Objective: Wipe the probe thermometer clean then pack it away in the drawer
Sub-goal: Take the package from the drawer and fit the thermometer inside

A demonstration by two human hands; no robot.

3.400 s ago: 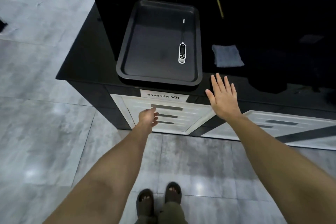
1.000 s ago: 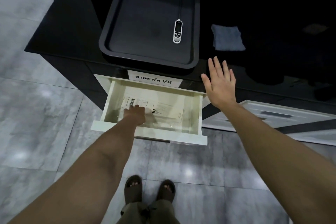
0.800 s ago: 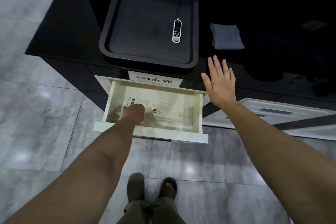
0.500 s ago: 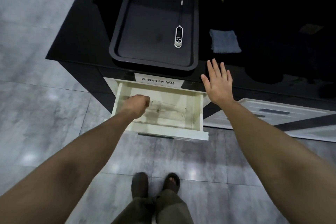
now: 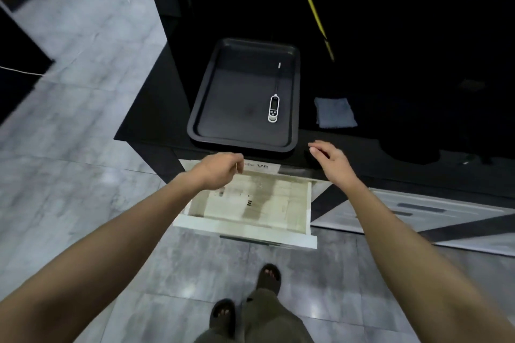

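— Where are you in the job?

— Right at the start, I'd say. The drawer (image 5: 278, 203) at the lower centre of the frame stands pulled out, but the thermometer (image 5: 273, 108) lies untouched in the black tray (image 5: 211, 108) on the counter, toward the tray's right side.

— And your hands?

— Neither holds anything. My left hand (image 5: 220, 170) hovers over the drawer's back edge with the fingers curled loosely inward; my right hand (image 5: 328, 159) hangs at the counter's front lip, fingers relaxed and slightly spread.

— What next?

— Probably the grey cloth (image 5: 334, 116), folded just right of the tray (well within my right hand's reach). I'd need one hand for the cloth and one to lift the thermometer by its white body.

— Which way does it point?

— Its long axis runs nearly up the frame. The white body with the display is nearest me; the thin probe points away, toward the tray's far rim, tilted a touch to the right.
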